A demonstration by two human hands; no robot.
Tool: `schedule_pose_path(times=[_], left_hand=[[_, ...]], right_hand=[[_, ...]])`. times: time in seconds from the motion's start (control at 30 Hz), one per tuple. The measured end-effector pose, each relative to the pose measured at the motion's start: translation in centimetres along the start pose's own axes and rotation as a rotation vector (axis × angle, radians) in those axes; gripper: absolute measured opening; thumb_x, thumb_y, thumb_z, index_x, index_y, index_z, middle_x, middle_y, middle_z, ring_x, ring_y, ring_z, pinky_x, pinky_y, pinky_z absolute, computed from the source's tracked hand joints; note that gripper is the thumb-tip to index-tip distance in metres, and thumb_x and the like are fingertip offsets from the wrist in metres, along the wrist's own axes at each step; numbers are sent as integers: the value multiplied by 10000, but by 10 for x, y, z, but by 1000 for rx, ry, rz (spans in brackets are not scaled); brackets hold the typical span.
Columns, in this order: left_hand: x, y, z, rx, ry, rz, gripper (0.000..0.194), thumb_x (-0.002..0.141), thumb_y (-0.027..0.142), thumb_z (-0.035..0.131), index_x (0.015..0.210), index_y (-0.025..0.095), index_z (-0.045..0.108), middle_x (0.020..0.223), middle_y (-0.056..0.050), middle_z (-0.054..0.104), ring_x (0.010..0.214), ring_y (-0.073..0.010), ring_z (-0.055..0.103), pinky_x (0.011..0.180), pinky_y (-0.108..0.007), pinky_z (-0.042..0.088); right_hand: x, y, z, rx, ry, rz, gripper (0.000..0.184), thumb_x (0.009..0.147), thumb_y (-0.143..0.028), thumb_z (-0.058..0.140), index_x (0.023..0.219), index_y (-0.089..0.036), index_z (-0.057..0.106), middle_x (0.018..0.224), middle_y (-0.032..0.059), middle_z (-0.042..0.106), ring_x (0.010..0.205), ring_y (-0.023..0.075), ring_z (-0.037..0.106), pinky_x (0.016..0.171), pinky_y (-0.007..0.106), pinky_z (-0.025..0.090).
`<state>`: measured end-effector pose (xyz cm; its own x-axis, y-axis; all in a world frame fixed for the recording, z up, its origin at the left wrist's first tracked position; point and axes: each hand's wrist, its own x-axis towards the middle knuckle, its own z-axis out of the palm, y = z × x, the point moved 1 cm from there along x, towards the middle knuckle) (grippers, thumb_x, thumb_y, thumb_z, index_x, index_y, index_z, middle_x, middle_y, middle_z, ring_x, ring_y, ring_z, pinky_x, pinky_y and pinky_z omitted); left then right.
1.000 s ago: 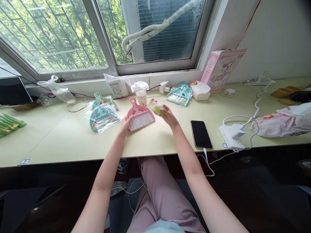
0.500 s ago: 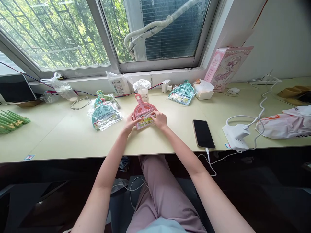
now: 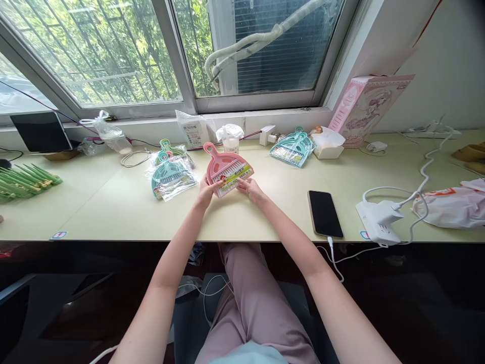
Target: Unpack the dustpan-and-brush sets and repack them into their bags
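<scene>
A pink dustpan and brush set point(image 3: 224, 165) with a printed label along its bristles is tilted over the table in front of me, handle up and to the left. My left hand point(image 3: 207, 192) grips its lower left corner, thumb over the front. At the lower right edge, my right hand point(image 3: 250, 189) holds the set by its fingertips, some of them hidden behind the label. To the left lie teal and green dustpan sets point(image 3: 170, 176) in clear plastic wrapping. Another teal dustpan set point(image 3: 293, 147) rests farther back on the right.
A phone point(image 3: 325, 213) on a charging cable lies right of my hands, beside a white power strip point(image 3: 379, 222). A tissue box point(image 3: 328, 143), a lidded cup point(image 3: 231, 137) and a pink box point(image 3: 369, 108) line the window side. Green stalks point(image 3: 28, 181) lie far left.
The pink set has turned so its handle leans left and its label faces up to the right. My right hand has moved from its front to its lower right edge.
</scene>
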<state>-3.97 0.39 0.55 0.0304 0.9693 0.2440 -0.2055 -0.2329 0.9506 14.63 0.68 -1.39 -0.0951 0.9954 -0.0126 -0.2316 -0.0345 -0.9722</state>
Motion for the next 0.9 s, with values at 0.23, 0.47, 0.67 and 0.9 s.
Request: schedule_pose_path(times=[0.23, 0.47, 0.67, 0.9], left_hand=[[1, 3, -1, 182, 92, 50, 631, 777, 418, 713, 1341, 200, 532, 1205, -105, 661, 1208, -314, 579, 998, -440, 494], [5, 14, -42, 937, 668, 129, 612, 849, 261, 594, 1415, 138, 397, 1591, -210, 205, 1500, -380, 49, 1181, -602, 143], [7, -2, -59, 1068, 571, 109, 375, 806, 144, 531, 1169, 171, 619, 1337, -194, 554, 1397, -393, 301, 1139, -703, 50], [8, 0, -60, 1119, 631, 172, 385, 816, 221, 585, 1195, 156, 611, 1403, -206, 510, 1428, -381, 263, 1151, -670, 48]], right_hand=[[2, -4, -6, 212, 4, -11, 288, 708, -257, 832, 904, -166, 642, 964, 55, 755, 864, 196, 722, 872, 390, 614], [-4, -9, -10, 151, -25, -40, 366, 644, -310, 869, 900, -175, 645, 948, 50, 757, 856, 212, 720, 852, 422, 624], [-10, -9, -5, 81, -118, -28, 382, 631, -326, 872, 898, -171, 647, 961, 65, 758, 863, 221, 722, 830, 423, 630], [-14, -11, -1, 33, -158, 33, 280, 676, -228, 838, 872, -162, 649, 906, 72, 758, 777, 210, 720, 781, 428, 642]])
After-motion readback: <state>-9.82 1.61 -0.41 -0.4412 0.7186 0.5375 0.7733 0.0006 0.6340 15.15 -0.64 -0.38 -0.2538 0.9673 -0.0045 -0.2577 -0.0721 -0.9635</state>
